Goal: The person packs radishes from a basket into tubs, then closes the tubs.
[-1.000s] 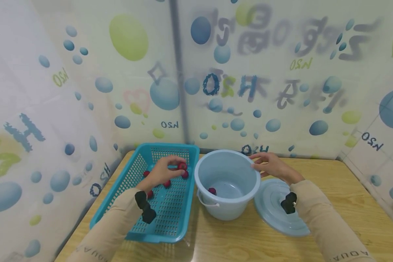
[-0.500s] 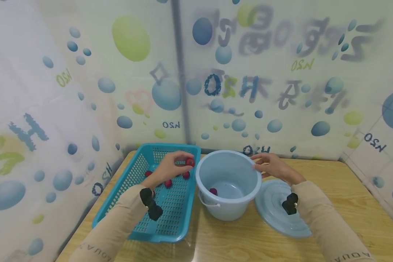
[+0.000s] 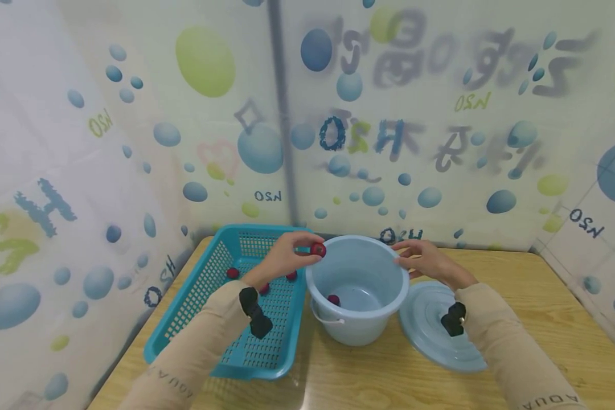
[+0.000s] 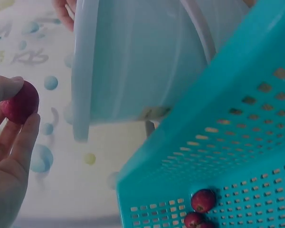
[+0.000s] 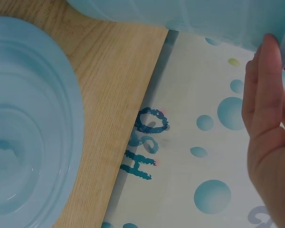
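My left hand (image 3: 289, 254) pinches a small round dark red fruit (image 3: 318, 249) between thumb and fingertips, above the gap between the turquoise basket and the bucket's left rim. The left wrist view shows this fruit (image 4: 21, 103) held clear of everything else. My right hand (image 3: 427, 261) holds the right rim of the light blue bucket (image 3: 357, 329); in the right wrist view the fingers (image 5: 268, 80) lie along its outer wall. One red fruit (image 3: 333, 299) lies inside the bucket. The turquoise basket (image 3: 299, 330) holds several more fruits (image 4: 203, 201), partly hidden by my left arm in the head view.
A light blue lid (image 3: 437, 330) lies on the wooden table (image 3: 548, 319), right of the bucket and under my right forearm. The bucket's white handle (image 3: 328, 319) hangs at its front left. A patterned curtain (image 3: 441, 142) stands behind the table.
My left hand has lifted the red fruit from over the basket and carried it right, to the bucket's rim. The right hand has stayed at the bucket.
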A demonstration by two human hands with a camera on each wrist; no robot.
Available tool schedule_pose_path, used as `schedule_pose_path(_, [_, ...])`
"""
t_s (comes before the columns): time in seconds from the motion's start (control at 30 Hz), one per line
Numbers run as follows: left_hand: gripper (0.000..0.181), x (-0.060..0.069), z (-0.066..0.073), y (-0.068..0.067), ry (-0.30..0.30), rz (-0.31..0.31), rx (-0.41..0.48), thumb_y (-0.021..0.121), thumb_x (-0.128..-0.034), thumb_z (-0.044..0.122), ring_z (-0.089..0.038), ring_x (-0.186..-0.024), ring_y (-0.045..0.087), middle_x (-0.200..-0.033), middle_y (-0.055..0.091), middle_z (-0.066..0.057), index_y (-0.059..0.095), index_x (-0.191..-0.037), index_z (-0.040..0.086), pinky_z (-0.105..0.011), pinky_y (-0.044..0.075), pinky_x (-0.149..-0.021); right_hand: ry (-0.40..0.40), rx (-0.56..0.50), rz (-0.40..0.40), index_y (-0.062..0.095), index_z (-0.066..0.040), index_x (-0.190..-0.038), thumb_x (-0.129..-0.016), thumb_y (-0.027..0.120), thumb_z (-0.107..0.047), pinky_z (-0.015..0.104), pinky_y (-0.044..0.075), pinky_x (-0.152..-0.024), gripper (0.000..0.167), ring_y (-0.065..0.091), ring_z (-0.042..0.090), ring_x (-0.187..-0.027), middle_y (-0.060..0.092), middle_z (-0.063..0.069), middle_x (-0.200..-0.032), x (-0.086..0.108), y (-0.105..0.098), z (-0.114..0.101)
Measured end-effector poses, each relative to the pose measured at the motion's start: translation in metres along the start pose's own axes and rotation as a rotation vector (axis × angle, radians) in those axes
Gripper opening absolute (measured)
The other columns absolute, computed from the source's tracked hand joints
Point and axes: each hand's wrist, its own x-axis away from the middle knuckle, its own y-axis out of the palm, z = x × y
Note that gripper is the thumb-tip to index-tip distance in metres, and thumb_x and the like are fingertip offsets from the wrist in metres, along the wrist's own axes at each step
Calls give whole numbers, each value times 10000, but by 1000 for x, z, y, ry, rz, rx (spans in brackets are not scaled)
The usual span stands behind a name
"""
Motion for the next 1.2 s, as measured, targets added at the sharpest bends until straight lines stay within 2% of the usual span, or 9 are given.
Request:
schedule_pose_path(0.23, [311,-10,11,13,11,-28,36,663,-773,51,-220,-966,566,-1040,607,-95,604,-1077,24,-276,506,-741,-12,-5,-2,445,-1,-1248,-852,594,-204,373,525,-685,469,591,209,-790,520,183,-1039,-1,-1,1])
schedule_pose_path(0.43, [331,-15,17,24,-20,-38,49,667,-766,41,-205,-959,569,-1039,603,-93,602,-1089,14,-255,503,-728,-5,0,0,448,-8,-1248,-850,596,-206,374,525,-686,468,591,210,-796,519,180,-1040,-2,-1,1])
schedule_pose_path(0.5, [335,-14,27,25,-38,-53,51,654,-771,21,-231,-975,565,-1050,596,-122,592,-1100,-2,-260,502,-741,-1,4,0,448,-9,-1248,-850,595,-206,369,525,-684,468,589,214,-801,517,183,-1045,-2,-1,0])
schedule_pose_path(0.53, [336,-15,28,26,-42,-62,54,651,-775,22,-235,-981,562,-1054,594,-126,591,-1105,2,-261,501,-746,2,7,1,450,-12,-1248,-849,597,-209,366,526,-683,468,587,216,-805,517,182,-1046,-2,0,0])
schedule_pose_path(0.67, [349,-19,28,28,-55,-77,42,645,-781,18,-230,-992,554,-1070,590,-115,583,-1125,11,-262,500,-751,3,12,2,454,-24,-1248,-848,598,-214,361,526,-682,466,581,224,-825,518,182,-1060,-1,0,1])
schedule_pose_path(0.73, [350,-23,18,32,-32,-91,37,653,-777,25,-210,-976,557,-1061,594,-97,588,-1121,21,-250,500,-750,1,16,4,457,-26,-1246,-848,598,-215,360,526,-682,463,580,227,-833,518,184,-1064,-1,0,2])
schedule_pose_path(0.9, [339,-26,18,39,-4,-149,1,647,-779,14,-216,-972,553,-1049,599,-106,590,-1113,9,-233,495,-755,-8,25,3,457,-10,-1241,-851,594,-203,358,528,-676,456,578,223,-821,515,194,-1058,-1,0,1])
schedule_pose_path(1.03, [366,-26,18,42,-27,-164,-11,642,-794,48,-209,-1029,535,-1122,579,-93,570,-1152,32,-232,483,-784,-7,30,6,458,-10,-1240,-853,591,-200,360,527,-678,451,578,222,-816,515,193,-1055,-1,1,0])
schedule_pose_path(1.2, [541,-26,17,42,-33,-183,-4,666,-789,123,-201,-1145,461,-1272,484,-76,458,-1286,74,-314,428,-895,-2,40,15,465,-27,-1238,-850,596,-210,374,524,-687,448,581,229,-823,518,189,-1059,-1,1,0])
